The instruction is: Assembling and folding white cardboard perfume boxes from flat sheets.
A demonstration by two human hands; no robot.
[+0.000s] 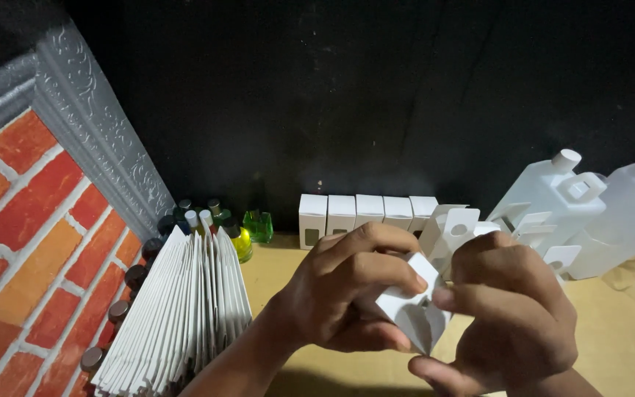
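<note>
- Left hand (347, 290): grip closed on a small white carton (414, 309), thumb and fingers pinching its upper flap.
- Right hand (512, 309): grip also closed on the same carton, fingers curled over its right side, thumb beneath.
- The carton is held above the counter (611, 345), between both hands, partly folded, with one end open; its inside is not visible.
- Behind the hands, a row of finished white boxes (365, 213) stands upright side by side; more boxes with open flaps (453, 224) sit just to the right.
- Two white plastic jugs (597, 209), capped, stand at the right rear; contents cannot be told.
- Left: a fanned stack of flat white carton blanks (185, 309); small bottles (240, 235) with green and yellow liquid stand behind it.
- Counter surface is tan; a black wall (369, 95) closes the rear, a brick-pattern panel (31, 257) the left edge.
- Bare counter shows at the right front.
</note>
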